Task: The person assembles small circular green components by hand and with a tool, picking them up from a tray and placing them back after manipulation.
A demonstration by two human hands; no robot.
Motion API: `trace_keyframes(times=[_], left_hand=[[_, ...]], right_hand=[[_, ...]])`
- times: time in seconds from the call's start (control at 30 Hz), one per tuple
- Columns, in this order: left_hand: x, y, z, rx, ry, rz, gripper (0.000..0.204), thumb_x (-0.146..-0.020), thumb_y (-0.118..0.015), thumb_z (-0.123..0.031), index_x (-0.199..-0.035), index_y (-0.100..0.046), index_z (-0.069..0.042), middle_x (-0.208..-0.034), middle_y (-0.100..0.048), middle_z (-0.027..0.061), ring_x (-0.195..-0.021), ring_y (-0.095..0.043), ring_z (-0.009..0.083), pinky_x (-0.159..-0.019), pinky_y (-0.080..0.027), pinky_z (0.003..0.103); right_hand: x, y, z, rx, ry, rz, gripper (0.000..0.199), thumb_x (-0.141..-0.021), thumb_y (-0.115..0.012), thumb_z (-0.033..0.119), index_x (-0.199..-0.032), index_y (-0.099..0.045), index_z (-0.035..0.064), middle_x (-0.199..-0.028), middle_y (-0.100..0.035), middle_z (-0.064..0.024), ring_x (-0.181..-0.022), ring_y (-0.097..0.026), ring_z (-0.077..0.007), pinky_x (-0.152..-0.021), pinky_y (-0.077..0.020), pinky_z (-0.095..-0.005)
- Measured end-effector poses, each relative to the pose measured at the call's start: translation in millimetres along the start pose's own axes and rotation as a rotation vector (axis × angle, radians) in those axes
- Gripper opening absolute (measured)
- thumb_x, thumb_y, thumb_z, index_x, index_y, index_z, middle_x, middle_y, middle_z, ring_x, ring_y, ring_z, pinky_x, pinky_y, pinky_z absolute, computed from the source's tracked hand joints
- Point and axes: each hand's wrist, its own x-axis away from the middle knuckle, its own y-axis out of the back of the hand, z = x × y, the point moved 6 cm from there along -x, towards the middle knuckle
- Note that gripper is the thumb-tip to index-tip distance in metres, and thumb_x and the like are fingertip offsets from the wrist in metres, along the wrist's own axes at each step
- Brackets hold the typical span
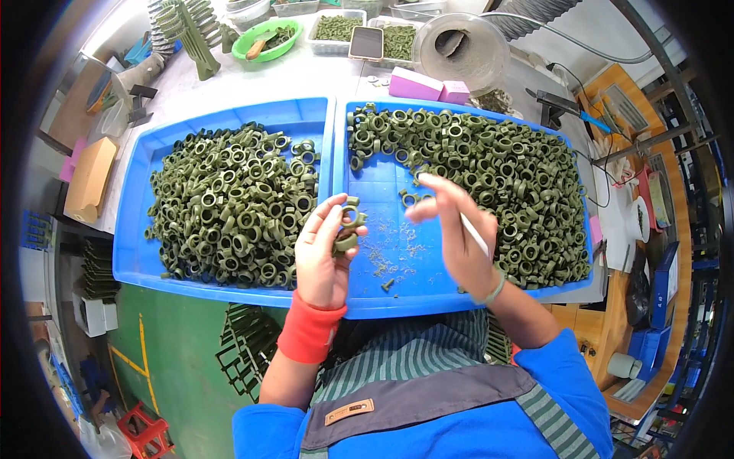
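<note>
My left hand, a red band on its wrist, is closed on a few green ring-shaped plastic parts. They sit between thumb and fingers, over the gap between two blue trays. My right hand hovers above the bare part of the right-hand blue tray, slightly blurred. A slim white pen-like tool lies in its grip; the tip is hidden. Just beyond these fingers are loose green rings. Green scraps and pale shavings lie on the tray floor between my hands.
The left-hand blue tray holds a big heap of green rings; more fill the right tray's far and right sides. Behind stand a green basin, tubs of small green pieces, a phone, pink blocks and a clear round container.
</note>
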Motion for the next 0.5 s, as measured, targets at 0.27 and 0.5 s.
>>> trace_keyframes(times=[0.27,0.5], left_hand=[[3,-9,0,0.412,0.3,0.151,0.025,-0.104,-0.053,-0.019,-0.123,-0.058,-0.003,-0.113,-0.065,0.0101,-0.094,-0.067,0.0214,-0.064,-0.061,0.022],[2,-2,4,-0.104,0.164,0.108,0.021,-0.098,-0.065,-0.013,-0.117,-0.062,-0.004,-0.09,-0.059,0.0006,-0.073,-0.056,0.0064,-0.06,-0.053,0.02]], right_hand=[[-10,-11,-89,0.692,0.076,0.499,0.03,-0.078,-0.08,0.014,-0.099,-0.061,0.0061,-0.094,-0.067,-0.0083,-0.093,-0.061,-0.0312,-0.086,-0.0484,-0.0431],[-14,-19,-64,0.27,-0.049,0.512,0.034,-0.079,-0.079,0.006,-0.105,-0.056,0.0056,-0.096,-0.061,-0.0103,-0.091,-0.064,-0.0278,-0.082,-0.0517,-0.0379]])
